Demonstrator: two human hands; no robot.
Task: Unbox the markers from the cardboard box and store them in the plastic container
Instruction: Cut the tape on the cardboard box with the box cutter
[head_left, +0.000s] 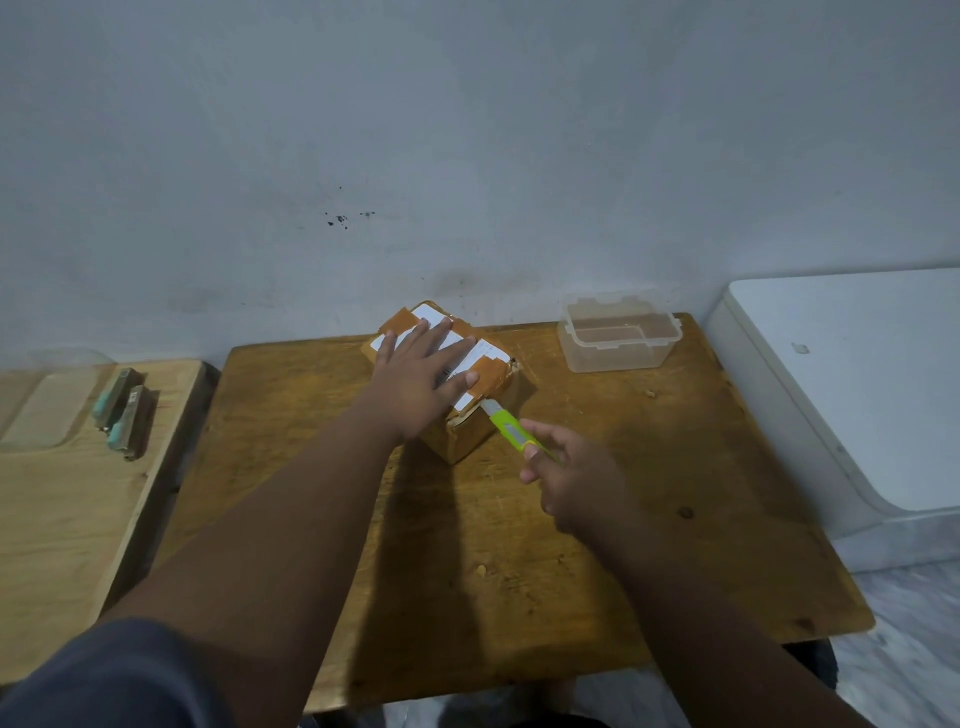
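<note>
A taped cardboard box (467, 434) with a white label lies at the back middle of the wooden table (649, 509). My left hand (421, 382) presses flat on its top, fingers spread. My right hand (576, 480) grips a lime-green utility knife (506, 428), whose blade tip touches the box's near right top edge by the brown tape. The clear plastic container (618, 332) stands open and empty at the back right of the table. The box is shut, so no markers show.
A grey wall rises right behind the table. A lighter wooden table (62, 499) on the left carries a glass piece and two teal-tipped blocks (122, 413). A white appliance (852, 384) stands to the right, and pale floor shows below it.
</note>
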